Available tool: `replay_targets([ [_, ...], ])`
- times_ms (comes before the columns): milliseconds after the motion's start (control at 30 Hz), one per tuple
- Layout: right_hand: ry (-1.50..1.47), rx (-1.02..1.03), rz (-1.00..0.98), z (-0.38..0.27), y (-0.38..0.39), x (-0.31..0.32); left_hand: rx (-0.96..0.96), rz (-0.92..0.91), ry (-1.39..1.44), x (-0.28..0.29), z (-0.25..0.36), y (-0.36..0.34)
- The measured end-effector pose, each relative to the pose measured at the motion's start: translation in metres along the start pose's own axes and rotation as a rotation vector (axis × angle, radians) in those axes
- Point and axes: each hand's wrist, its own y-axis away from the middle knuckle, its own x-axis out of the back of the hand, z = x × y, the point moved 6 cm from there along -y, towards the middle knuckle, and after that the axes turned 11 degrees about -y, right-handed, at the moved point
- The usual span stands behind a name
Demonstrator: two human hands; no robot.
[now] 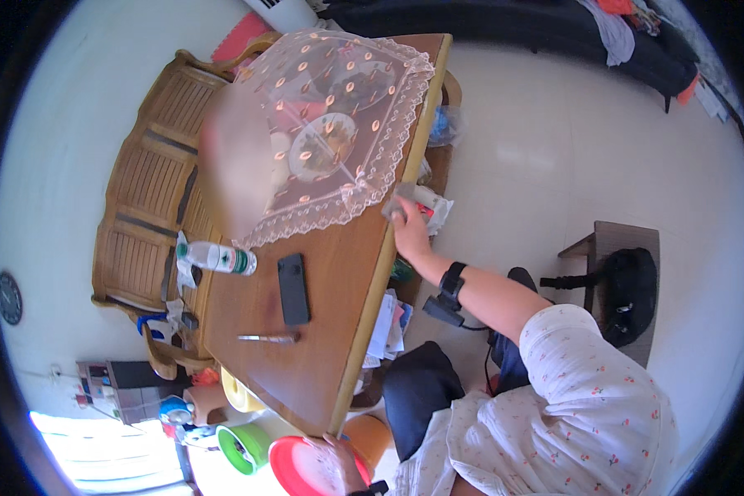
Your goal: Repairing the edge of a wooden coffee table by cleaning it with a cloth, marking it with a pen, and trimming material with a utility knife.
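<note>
My right hand [412, 234] reaches to the long edge of the wooden table [326, 364]. It is closed on a greyish cloth [398, 203], blurred and partly hidden by the fingers. My left hand [340, 465] is low in view by the table's near corner, over a red basin [283, 469]. Its fingers look stretched out; glare blurs whether they touch the rim. On the tabletop are a black phone [293, 289], a slim brown-handled tool [269, 337] and a clear water bottle [217, 257] lying on its side. A lace-edged mesh food cover [364, 136] stands over dishes, including a plate [326, 147].
A wooden bench [153, 174] runs along the table's far side. Papers [386, 331] and packages fill the shelf below the tabletop. A green basin [244, 449] is beyond the corner. A black bag [632, 293] rests on a small stool [612, 236]; a dark sofa [504, 23] is farther off.
</note>
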Motion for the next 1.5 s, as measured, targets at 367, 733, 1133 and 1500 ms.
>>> replay_targets([
  [367, 0.103, -0.379, -0.196, -0.027, 0.222, -0.064, 0.045, 0.066, 0.221, -0.019, -0.021, -0.018],
  [733, 0.099, -0.481, -0.513, -0.010, 0.422, -0.127, 0.022, -0.067, 1.254, 0.006, -0.035, 0.038],
  [1133, -0.953, -1.481, -1.100, -0.100, 0.500, -0.145, 0.119, 0.267, 1.489, 0.042, -0.089, 0.076],
  [1500, 0.006, -0.046, -1.316, -0.144, 0.392, -0.127, 0.085, -0.031, 1.783, 0.068, 0.014, 0.018],
])
